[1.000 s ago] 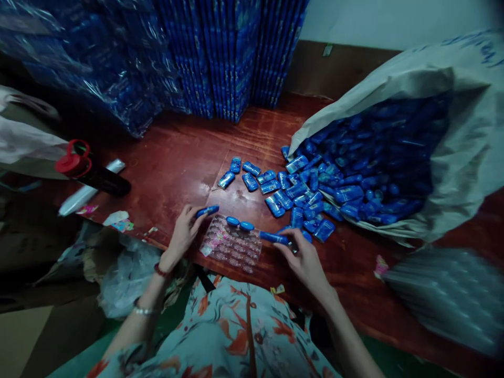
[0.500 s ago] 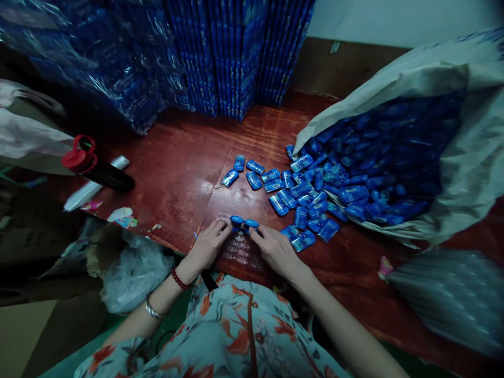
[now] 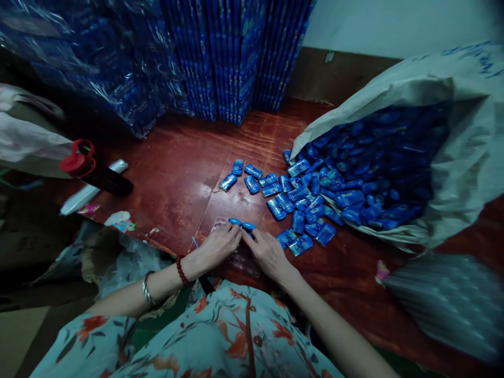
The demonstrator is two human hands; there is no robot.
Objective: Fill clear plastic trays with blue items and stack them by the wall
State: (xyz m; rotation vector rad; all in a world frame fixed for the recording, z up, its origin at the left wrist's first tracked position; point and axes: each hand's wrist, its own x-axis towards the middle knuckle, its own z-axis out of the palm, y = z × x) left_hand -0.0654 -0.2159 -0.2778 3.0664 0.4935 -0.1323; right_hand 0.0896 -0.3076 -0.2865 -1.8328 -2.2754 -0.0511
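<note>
Two small blue wrapped packets [image 3: 235, 221] stand on edge, side by side, at my fingertips. My left hand [image 3: 222, 244] is closed at the left packet, its fingers bent over the near side. My right hand [image 3: 270, 254] pinches the right packet [image 3: 248, 226] with thumb and fingers, and the two hands nearly touch. Beneath them lies a clear moulded plastic tray [image 3: 244, 262], mostly covered by the hands. Loose blue packets [image 3: 301, 244] lie on the table just right of my right hand.
A big white sack [image 3: 338, 110] spills blue packets onto the red-brown table [image 3: 177, 163] at right. Tall stacks of blue packs [image 3: 232, 58] stand behind. Left is a black bottle with a red lid [image 3: 79, 164]. Nested clear trays [image 3: 444, 299] lie lower right.
My left hand has shifted right, closer to my right hand, and now covers more of the packets and the tray. The view has shifted slightly.
</note>
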